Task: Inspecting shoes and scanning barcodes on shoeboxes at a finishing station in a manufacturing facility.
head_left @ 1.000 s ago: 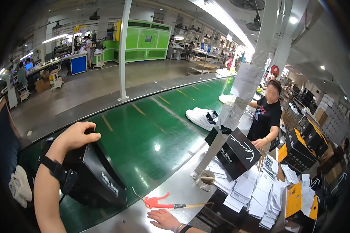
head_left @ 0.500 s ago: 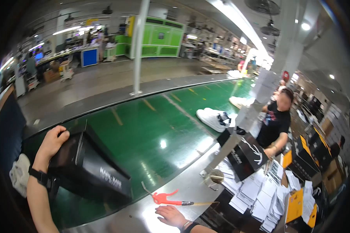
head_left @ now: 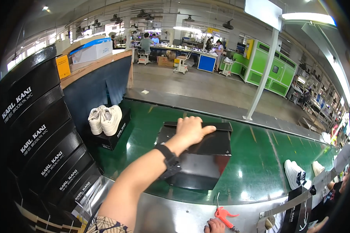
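Observation:
My left hand (head_left: pixel 192 131), a dark watch on its wrist, grips the top edge of a black shoe box (head_left: pixel 198 167). Its fingers curl over the far side and the thumb points right. The box stands on the green belt (head_left: pixel 252 167), just in front of me. At the lower edge my right hand (head_left: pixel 214 226) is only partly in view, its fingers resting on the metal ledge (head_left: pixel 155 211) beside a red air blow gun (head_left: pixel 224 216). The gun's thin nozzle points towards the box.
Black shoe boxes (head_left: pixel 46 136) are stacked high on the left. Cream sneakers (head_left: pixel 106 119) sit on another black box (head_left: pixel 112 139). White shoes (head_left: pixel 293 174) stand on the belt at right, near a co-worker's hand (head_left: pixel 319 225) and a black box (head_left: pixel 295 215). A post (head_left: pixel 262 81) rises beyond the belt.
My view has swung left, bringing the stacked boxes and cream sneakers into sight. The shoe box under my left hand has turned and is more upright. My right hand remains by the air gun.

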